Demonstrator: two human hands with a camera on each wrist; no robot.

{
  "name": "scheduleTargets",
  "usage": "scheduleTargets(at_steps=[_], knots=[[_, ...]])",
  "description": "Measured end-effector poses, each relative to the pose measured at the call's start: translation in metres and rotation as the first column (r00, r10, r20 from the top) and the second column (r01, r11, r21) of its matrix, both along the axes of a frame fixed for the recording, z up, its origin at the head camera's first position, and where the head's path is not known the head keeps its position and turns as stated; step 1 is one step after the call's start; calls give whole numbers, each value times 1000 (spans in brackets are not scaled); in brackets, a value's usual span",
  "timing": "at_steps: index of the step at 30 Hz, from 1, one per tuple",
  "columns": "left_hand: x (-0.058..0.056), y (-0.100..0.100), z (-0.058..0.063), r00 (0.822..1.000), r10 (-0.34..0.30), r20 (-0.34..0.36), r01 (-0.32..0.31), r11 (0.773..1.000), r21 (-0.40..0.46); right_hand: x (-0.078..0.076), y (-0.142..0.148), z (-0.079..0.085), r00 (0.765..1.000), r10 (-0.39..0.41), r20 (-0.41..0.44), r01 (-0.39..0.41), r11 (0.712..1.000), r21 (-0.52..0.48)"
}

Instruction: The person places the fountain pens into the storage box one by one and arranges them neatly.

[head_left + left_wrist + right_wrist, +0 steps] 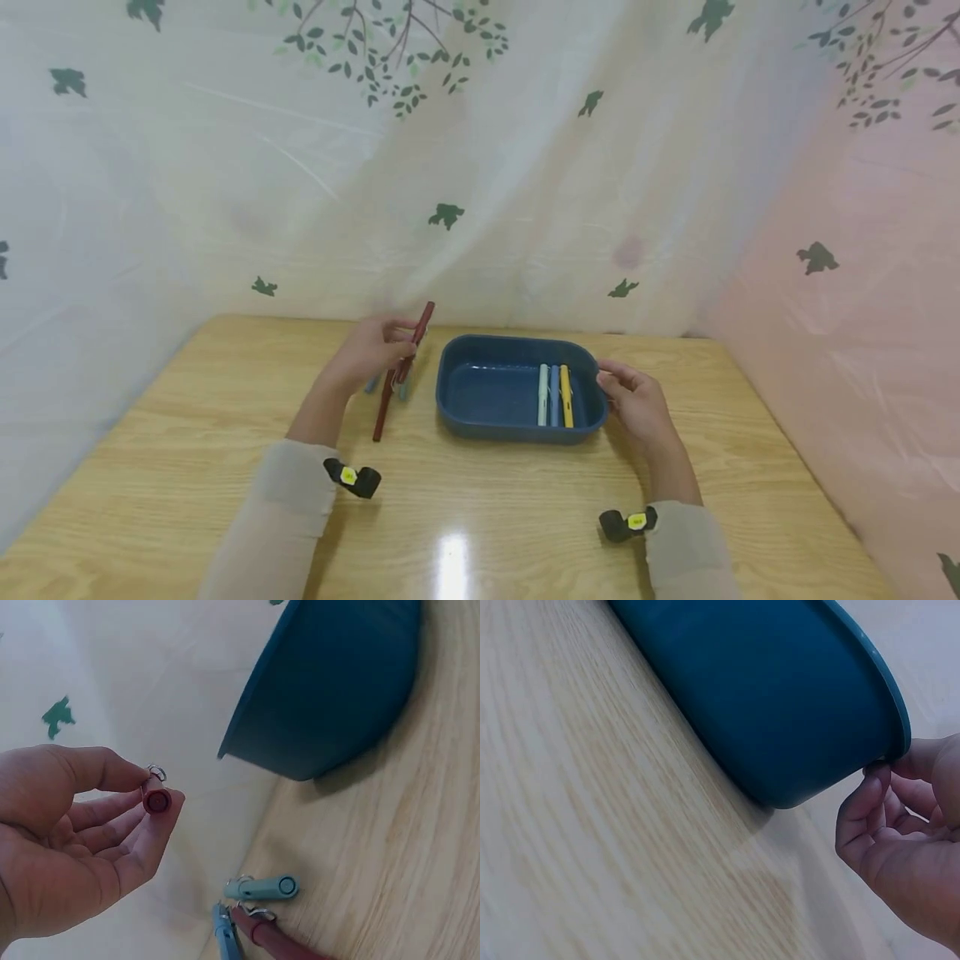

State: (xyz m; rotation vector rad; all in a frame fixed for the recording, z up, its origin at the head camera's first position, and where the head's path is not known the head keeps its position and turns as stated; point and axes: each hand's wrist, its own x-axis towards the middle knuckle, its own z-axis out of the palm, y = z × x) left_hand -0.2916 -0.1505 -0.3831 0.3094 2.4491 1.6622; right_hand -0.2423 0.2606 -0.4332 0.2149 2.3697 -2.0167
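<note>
Between thumb and fingers, my left hand (367, 350) pinches a dark red pen (424, 322) with a wire clip, raised over the table left of the blue box. In the left wrist view its round end (157, 800) faces the camera. Below lie another dark red pen (383, 412), a grey-green pen (262, 888) and a light blue pen (225, 930), partly hidden by the hand in the head view. My right hand (641, 408) pinches the right end of the blue box (510, 432) at its rim. Inside, a pale green pen (543, 392), a blue pen (555, 398) and a yellow pen (566, 392) lie side by side.
The box stands on a wooden table (465, 508), near its back edge. A pale curtain (525, 208) with leaf and bird prints hangs right behind the table and along its sides.
</note>
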Motion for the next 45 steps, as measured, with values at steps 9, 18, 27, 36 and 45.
scheduleTargets(at_steps=[9,18,27,36,45], knots=[[5,35,9,998,-45,-40,42,997,-66,1,1,-1,1000,-9,16,9,1000,-10],[6,70,14,991,-68,-113,44,979,-200,-1,1,-1,1000,-3,16,4,1000,-29],[10,101,8,993,-99,-69,87,984,-153,-1,2,-1,1000,10,8,-10,1000,-26],[9,124,-5,993,-98,63,103,992,-74,0,1,0,1000,17,17,-17,1000,-20],[8,141,-17,982,-90,168,108,989,-98,1,2,0,1000,21,9,-21,1000,-22]])
